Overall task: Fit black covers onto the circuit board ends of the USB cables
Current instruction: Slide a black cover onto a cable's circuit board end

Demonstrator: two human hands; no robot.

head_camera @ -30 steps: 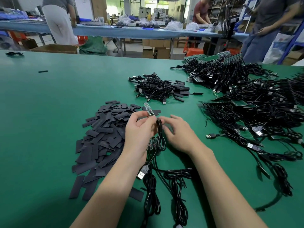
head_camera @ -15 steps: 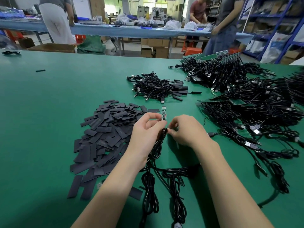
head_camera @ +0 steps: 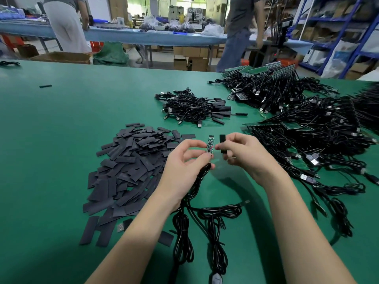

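— What does each grip have right now?

— The left hand (head_camera: 185,160) pinches the small circuit board (head_camera: 210,144) by its lower end, fingers closed narrowly on it, the board upright and its cable (head_camera: 200,177) trailing down under the palm. The right hand (head_camera: 245,155) pinches one black cover (head_camera: 222,143) between thumb and fingertips, also a tight grip.

— Touching yet?

— No. The cover stands just right of the board, with a gap between them. It isn't on, so I'd judge this cable at the lining-up step.

— And the job overall?

— Early to middling, I'd guess. Beyond the board lies a small pile of finished cables (head_camera: 194,108) with black sleeves on their ends. Right of the board sprawls a far bigger heap of uncovered cables (head_camera: 307,140), green boards showing. Left of the board, a large stock of loose covers (head_camera: 131,165) waits on the green tabletop (head_camera: 61,130). Below the board, bundled cables (head_camera: 215,228) lie near the wrists; whether those are done I can't tell.
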